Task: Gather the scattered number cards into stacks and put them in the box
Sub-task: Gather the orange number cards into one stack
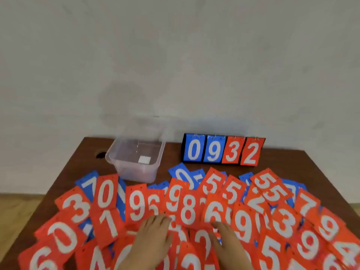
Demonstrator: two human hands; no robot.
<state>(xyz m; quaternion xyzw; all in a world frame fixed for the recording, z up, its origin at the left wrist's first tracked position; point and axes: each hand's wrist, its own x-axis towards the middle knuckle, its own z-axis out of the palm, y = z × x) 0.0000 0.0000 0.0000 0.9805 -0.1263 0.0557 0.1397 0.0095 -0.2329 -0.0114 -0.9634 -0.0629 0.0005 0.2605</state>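
Note:
Many red and blue number cards [188, 210] lie scattered and overlapping across the near half of the brown table [81, 164]. A clear plastic box [136, 158] stands open at the back left, with only a small white square inside. My left hand [153, 238] lies flat on the red cards near the front centre, fingers straight. My right hand [228, 242] rests flat on the cards just right of it, fingertips touching a red 6 card [214, 211]. Neither hand holds a card.
A flip scoreboard [223, 150] showing 0 9 3 2 stands at the back right, close to the wall. A dark round hole [101, 154] sits in the tabletop left of the box. Wooden floor shows past the table's left edge.

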